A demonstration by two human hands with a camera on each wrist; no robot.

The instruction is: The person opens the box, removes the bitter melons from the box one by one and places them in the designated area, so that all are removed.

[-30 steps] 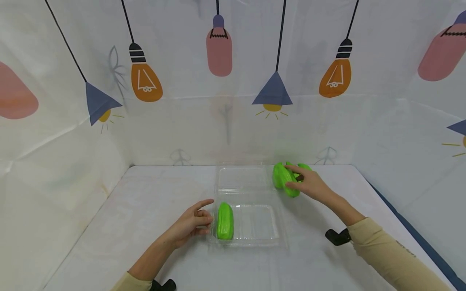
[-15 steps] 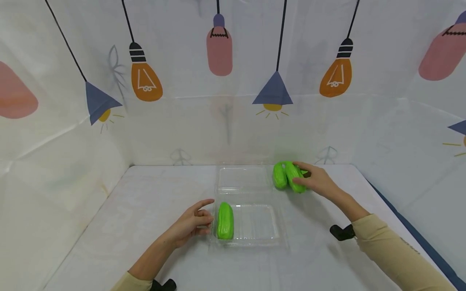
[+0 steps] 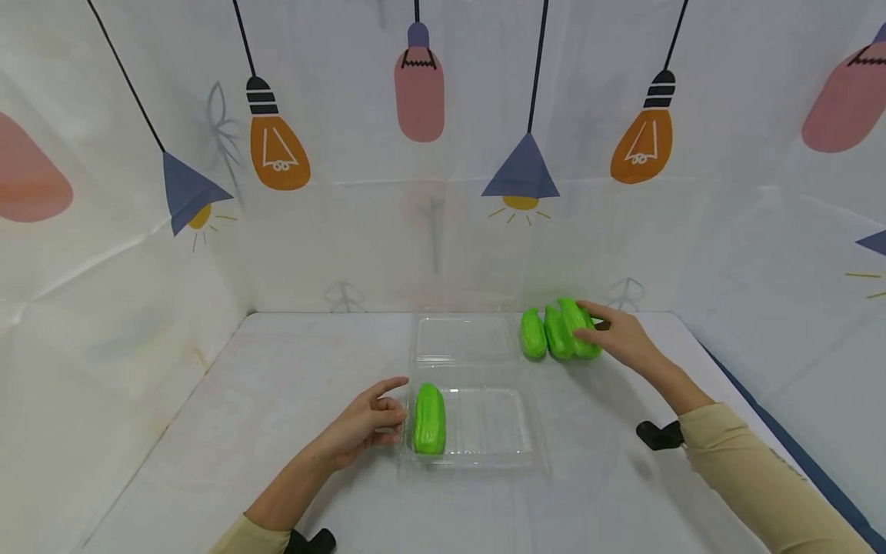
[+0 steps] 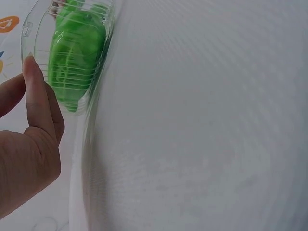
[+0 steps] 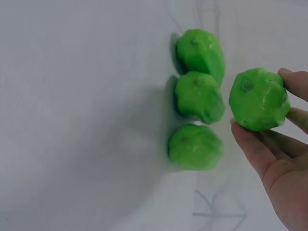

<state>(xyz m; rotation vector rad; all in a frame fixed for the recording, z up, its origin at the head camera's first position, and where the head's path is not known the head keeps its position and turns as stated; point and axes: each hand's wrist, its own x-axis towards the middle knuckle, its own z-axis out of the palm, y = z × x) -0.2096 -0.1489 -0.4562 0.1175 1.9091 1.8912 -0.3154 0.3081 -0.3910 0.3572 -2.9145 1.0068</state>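
My right hand [image 3: 621,338] holds a bright green, lumpy cucumber-shaped vegetable [image 5: 259,99] between thumb and fingers, raised above the table at the back right. Three similar green vegetables [image 5: 196,147] lie side by side beneath and beside it; in the head view, the rightmost is largely hidden by the held one. My left hand [image 3: 367,423] is at the left side of a clear plastic clamshell box [image 3: 484,462], with a fingertip touching its rim in the left wrist view. Inside the box, along its left wall, lies another green vegetable [image 3: 430,419].
The box's clear lid [image 3: 465,338] lies folded back toward the rear wall. A white table [image 3: 298,369] spreads around it, backed by a curtain [image 3: 346,254] printed with lamps. Dark devices [image 3: 659,435] sit at both wrists.
My right hand has moved to the right and slightly back with the held vegetable, bringing the ones on the table more into view. The left hand and the box stay put.
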